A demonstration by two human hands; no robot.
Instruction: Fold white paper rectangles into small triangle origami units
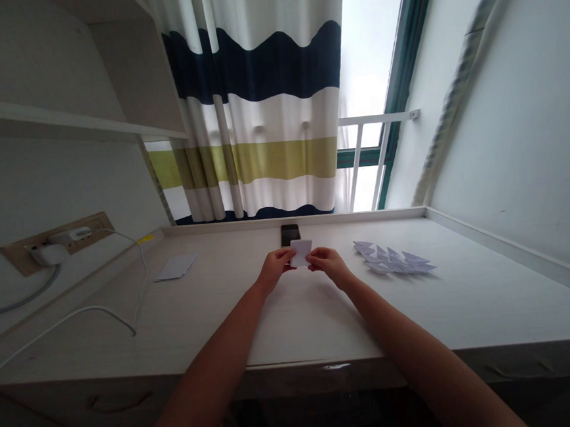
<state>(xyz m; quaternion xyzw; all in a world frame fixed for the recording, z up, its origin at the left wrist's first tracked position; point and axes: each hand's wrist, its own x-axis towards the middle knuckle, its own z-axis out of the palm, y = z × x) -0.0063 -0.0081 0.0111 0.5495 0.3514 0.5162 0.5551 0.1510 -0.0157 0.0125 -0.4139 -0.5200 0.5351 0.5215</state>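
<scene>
Any marking on the phone (290, 233) or the white plugs (72, 235) is too small to read. The left hand (274, 269) is closed in a pinch on the left edge of a small white paper piece (301, 253), thumb and fingers together; the right hand (327, 264) grips its right edge likewise. The paper piece is between the two hands, above the middle of the counter (308, 327), and partly blocks the view of the phone lying behind it. To the right, near the right hand, a group of folded white paper shapes (394, 259) with pointed tips rests on the counter. Flat white paper (177, 267) lies well apart to the left. A white cable (141, 264) runs from the wall outlet (103, 220) across the counter's left side. A striped curtain (281, 161) hangs beyond the rear edge.
</scene>
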